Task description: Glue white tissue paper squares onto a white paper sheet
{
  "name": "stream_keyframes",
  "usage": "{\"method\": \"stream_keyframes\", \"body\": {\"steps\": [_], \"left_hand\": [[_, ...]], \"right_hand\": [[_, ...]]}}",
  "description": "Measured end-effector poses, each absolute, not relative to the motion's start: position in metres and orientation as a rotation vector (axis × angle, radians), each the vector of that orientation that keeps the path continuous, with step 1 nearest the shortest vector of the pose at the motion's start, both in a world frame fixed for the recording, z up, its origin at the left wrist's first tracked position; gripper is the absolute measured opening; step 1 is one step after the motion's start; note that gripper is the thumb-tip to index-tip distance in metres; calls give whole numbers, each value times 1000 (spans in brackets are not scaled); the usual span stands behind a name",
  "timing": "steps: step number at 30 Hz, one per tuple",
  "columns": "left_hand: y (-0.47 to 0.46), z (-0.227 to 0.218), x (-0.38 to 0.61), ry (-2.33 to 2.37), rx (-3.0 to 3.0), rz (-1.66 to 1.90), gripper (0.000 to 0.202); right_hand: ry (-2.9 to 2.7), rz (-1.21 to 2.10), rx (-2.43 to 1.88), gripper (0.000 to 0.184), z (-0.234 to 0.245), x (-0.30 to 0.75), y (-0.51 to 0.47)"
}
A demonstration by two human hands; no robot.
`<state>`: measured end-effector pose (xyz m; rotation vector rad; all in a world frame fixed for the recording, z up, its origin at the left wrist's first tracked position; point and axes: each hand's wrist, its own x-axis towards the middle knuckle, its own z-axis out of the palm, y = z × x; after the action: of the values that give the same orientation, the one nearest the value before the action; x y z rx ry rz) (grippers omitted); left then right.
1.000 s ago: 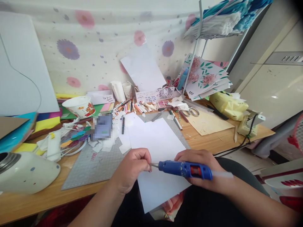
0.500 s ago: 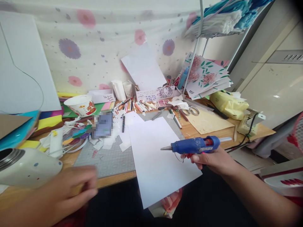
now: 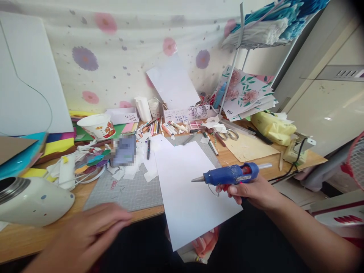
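Observation:
My right hand (image 3: 251, 191) is wrapped round the handle of a blue hot glue gun (image 3: 230, 174). Its metal nozzle points left, above a large white sheet of paper (image 3: 187, 204), and a clear glue stick (image 3: 265, 165) pokes out of the back. The sheet overhangs the front edge of the table. At the lower left, my left hand (image 3: 99, 227) hovers by that edge with fingers stretched out and nothing visible in it. Closest to this hand are the grey cutting mat (image 3: 122, 199) and a pale spotted flask (image 3: 40, 201) lying on its side.
Paper scraps (image 3: 132, 168) and a partly blurred phone (image 3: 125, 151) lie on the mat. Several markers (image 3: 159, 127) and a pair of scissors (image 3: 231, 134) are farther back. A paper bowl (image 3: 96, 126) stands at left, and a tan sheet (image 3: 250, 146) lies at right.
My left hand has moved slightly right, and its curled fingers have straightened. The glue gun in my right hand has shifted only a little to the left.

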<state>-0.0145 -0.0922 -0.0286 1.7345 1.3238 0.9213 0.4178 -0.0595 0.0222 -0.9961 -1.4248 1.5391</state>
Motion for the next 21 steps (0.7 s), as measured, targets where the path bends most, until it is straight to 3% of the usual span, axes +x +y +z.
{"method": "stream_keyframes", "body": {"steps": [1,5,12,21], "left_hand": [[-84,-9,21,1264,1796,709,20],[-63,38,134,986,1465,842,19],[-51,36,175,704,943,885,10],[-45,42,184,685,795,851,5]], "right_hand": [[-1427,1541,-994,22,22,418,-60],[-1405,1547,-988,21,21,416,-61],[-1411,1567,-987,21,22,418,-59],[-1432,1543,-1009,19,21,422,-54]]}}
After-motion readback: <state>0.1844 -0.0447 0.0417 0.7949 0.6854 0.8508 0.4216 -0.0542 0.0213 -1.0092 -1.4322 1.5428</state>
